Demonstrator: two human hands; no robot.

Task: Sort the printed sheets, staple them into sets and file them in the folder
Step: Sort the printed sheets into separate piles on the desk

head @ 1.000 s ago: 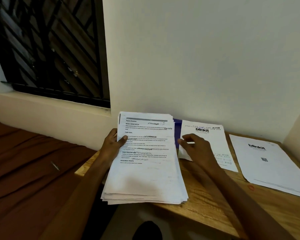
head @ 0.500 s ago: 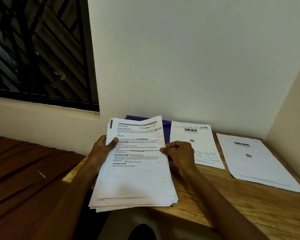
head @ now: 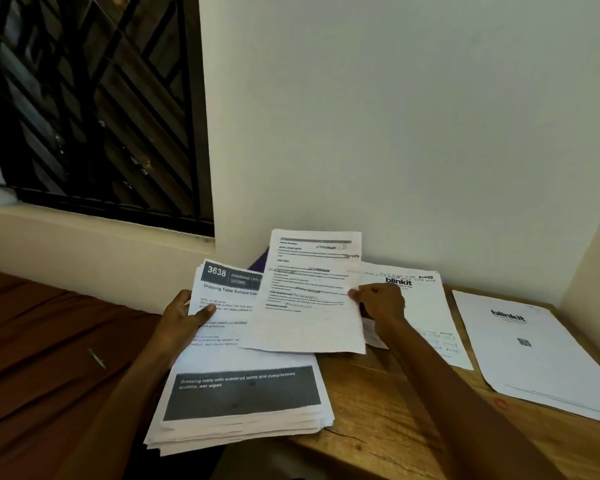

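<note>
Top sheet (head: 309, 306) (right hand (head: 378, 303) pinching)

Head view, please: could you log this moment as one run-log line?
left hand: holds stack | right hand: pinches top sheet, lifted off stack | stapling: not yet | table: two blinkit sheets

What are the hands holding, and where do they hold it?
The right hand pinches one printed sheet by its right edge. The left hand grips the paper stack at its left edge.
</note>
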